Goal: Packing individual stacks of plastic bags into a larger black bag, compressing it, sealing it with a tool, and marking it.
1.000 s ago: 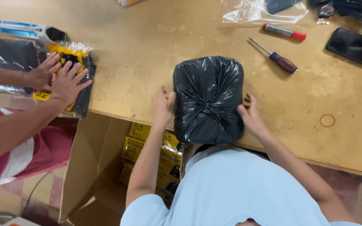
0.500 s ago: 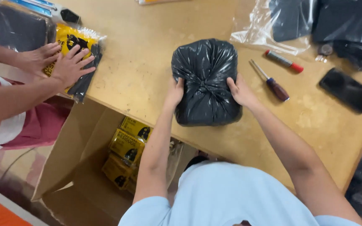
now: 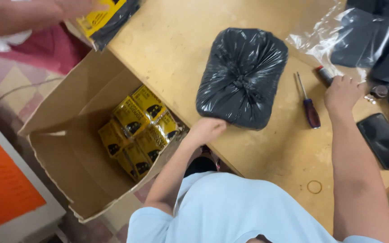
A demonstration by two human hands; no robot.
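On the wooden desk (image 3: 172, 40), above a patterned floor, the black bundle (image 3: 241, 76) lies tilted lengthwise toward the person, left hand (image 3: 207, 130) curled against its near end, right hand (image 3: 342, 92) loosely closed beside a screwdriver (image 3: 309, 105).

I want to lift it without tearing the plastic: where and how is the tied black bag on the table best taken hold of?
Probably by its two long sides, both hands cupping the black bag from left and right and reaching under. It lies flat as a plump rounded block with its knot gathered on top; the film there looks thin and puckered, so pulling the knot risks tearing. The left hand already touches its near end.

Pale blue, seemingly short-sleeved shirt (image 3: 230, 211); bare forearms, no visible jewellery.
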